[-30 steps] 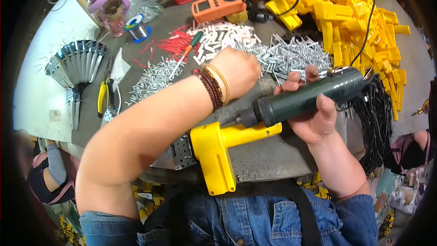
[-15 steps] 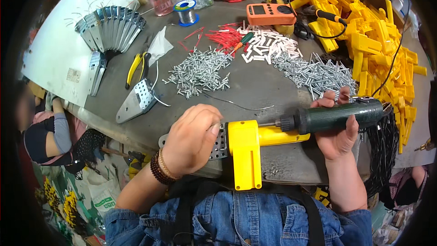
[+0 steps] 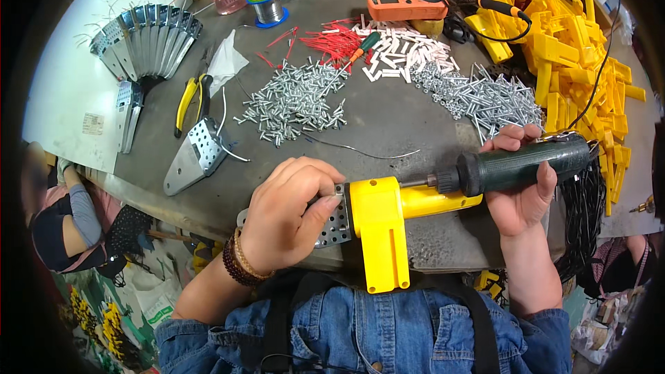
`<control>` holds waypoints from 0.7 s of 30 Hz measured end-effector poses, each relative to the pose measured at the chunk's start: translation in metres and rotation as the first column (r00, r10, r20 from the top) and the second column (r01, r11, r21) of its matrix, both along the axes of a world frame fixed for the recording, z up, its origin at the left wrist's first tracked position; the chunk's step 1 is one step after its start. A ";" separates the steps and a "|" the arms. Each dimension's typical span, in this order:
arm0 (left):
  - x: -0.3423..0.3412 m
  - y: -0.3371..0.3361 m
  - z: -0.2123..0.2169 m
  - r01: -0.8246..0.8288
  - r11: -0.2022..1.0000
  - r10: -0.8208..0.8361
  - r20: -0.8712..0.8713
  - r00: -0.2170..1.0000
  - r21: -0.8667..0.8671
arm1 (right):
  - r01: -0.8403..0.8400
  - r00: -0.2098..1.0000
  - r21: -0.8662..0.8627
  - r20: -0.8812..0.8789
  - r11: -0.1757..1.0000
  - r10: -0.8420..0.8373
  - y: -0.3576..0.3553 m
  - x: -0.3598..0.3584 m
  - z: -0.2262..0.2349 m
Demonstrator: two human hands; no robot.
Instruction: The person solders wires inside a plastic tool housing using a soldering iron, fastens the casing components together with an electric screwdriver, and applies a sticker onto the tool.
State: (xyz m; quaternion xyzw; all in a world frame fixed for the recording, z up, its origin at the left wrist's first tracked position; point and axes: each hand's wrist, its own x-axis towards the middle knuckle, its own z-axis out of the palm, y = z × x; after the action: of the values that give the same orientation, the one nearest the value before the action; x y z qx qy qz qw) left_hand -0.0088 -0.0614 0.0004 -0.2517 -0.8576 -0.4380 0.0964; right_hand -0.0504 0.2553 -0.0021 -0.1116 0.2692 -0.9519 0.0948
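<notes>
My left hand [image 3: 291,215] is closed around a perforated metal plate [image 3: 336,228], fingers and thumb pinched at its upper edge. The plate joins a yellow plastic housing [image 3: 379,228] with a handle stretching right. In my right hand [image 3: 516,211] lies a dark green electric screwdriver [image 3: 526,166], fingertips over its top and thumb along its near side. Its bit [image 3: 414,183] points left, above the yellow handle, toward the housing's upper part; whether a screw sits at the tip is hidden. Beyond my left hand rests another metal plate [image 3: 197,156] with a white wire.
Piles of short rivet-like metal pieces [image 3: 294,104] and long screws [image 3: 499,100] lie ahead, with white sleeves [image 3: 402,52] behind. Yellow housings [image 3: 575,62] heap at right. Pliers [image 3: 187,104], a solder spool [image 3: 268,7] and an orange multimeter [image 3: 405,3] stand farther off. A co-worker [image 3: 73,215] is at left.
The table's things have shifted left and slightly up in view. The yellow housing is tilted a little differently, and the screwdriver sits slightly farther right and higher. Both hands keep their holds.
</notes>
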 end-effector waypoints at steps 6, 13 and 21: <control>0.000 0.004 0.001 -0.025 1.000 0.026 -0.037 0.999 0.016 | -0.005 1.000 0.010 -0.029 1.000 0.005 0.000 -0.001 -0.001; 0.001 0.005 0.002 -0.059 0.998 0.059 0.077 0.995 0.006 | -0.026 0.998 -0.002 -0.064 1.000 0.026 0.002 -0.002 -0.004; -0.002 0.007 0.000 -0.032 0.999 0.032 0.000 0.999 0.039 | -0.050 0.995 -0.022 -0.092 0.998 0.048 0.001 -0.004 -0.009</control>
State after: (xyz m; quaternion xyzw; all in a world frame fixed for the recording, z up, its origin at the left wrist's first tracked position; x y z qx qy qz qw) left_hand -0.0108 -0.0539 0.0001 -0.2361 -0.8527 -0.4532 0.1084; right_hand -0.0546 0.2566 -0.0113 -0.1629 0.2589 -0.9463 0.1044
